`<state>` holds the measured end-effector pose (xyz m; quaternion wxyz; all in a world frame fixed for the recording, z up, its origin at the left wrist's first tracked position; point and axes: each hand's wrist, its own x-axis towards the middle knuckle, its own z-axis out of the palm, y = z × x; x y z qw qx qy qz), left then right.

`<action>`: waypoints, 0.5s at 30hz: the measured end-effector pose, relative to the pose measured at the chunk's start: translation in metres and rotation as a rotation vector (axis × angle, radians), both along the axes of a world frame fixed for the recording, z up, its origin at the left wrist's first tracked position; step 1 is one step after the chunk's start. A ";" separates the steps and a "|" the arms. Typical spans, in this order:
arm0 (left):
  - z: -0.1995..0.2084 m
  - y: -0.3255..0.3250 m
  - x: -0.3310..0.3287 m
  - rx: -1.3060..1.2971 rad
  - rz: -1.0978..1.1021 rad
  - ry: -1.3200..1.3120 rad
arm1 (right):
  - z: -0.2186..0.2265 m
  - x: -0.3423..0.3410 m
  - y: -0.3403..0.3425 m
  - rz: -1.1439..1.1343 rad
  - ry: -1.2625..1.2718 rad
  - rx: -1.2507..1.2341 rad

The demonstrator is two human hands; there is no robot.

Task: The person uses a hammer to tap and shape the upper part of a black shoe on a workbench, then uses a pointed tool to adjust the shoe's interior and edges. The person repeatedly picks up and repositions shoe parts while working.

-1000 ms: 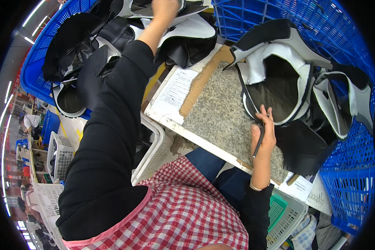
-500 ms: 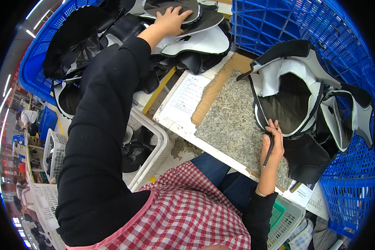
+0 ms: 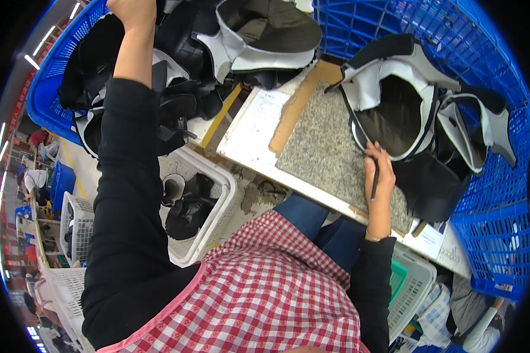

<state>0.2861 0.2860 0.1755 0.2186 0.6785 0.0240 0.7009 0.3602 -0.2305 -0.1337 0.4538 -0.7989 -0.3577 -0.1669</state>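
My left hand (image 3: pixel 134 13) reaches far out at the upper left, over the heap of black shoe uppers. Its fingers run past the picture's top edge, so their grip is hidden. A slim dark pen-like tool (image 3: pixel 375 183) is held in my right hand (image 3: pixel 381 173), its fingertips at the lower rim of a black shoe upper (image 3: pixel 401 120) with white lining. This upper lies on the grey speckled stone slab (image 3: pixel 318 153). At the back, another white-lined upper (image 3: pixel 271 59) rests on the heap, to the right of my left arm.
Blue plastic crates stand behind (image 3: pixel 359 29), at the right (image 3: pixel 494 235) and at the far left (image 3: pixel 47 112). More uppers (image 3: pixel 474 129) crowd the table's right side. A white basket (image 3: pixel 229 194) of black pieces sits below left. A paper sheet (image 3: pixel 259 117) and cardboard (image 3: pixel 300 106) border the slab.
My left hand has left the stacked uppers and moved left, toward the top edge. The lined upper there has shifted and now shows its opening. My right hand keeps its place by the front upper.
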 end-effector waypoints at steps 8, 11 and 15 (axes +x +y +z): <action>-0.168 -0.196 -0.019 0.585 -0.534 0.506 | -0.011 -0.036 -0.032 0.119 0.441 0.459; -0.235 -0.237 -0.030 0.587 -0.514 1.642 | -0.007 -0.054 -0.046 0.122 0.608 0.533; -0.280 -0.257 -0.019 0.367 -0.797 1.500 | 0.003 -0.068 -0.044 0.065 0.707 0.427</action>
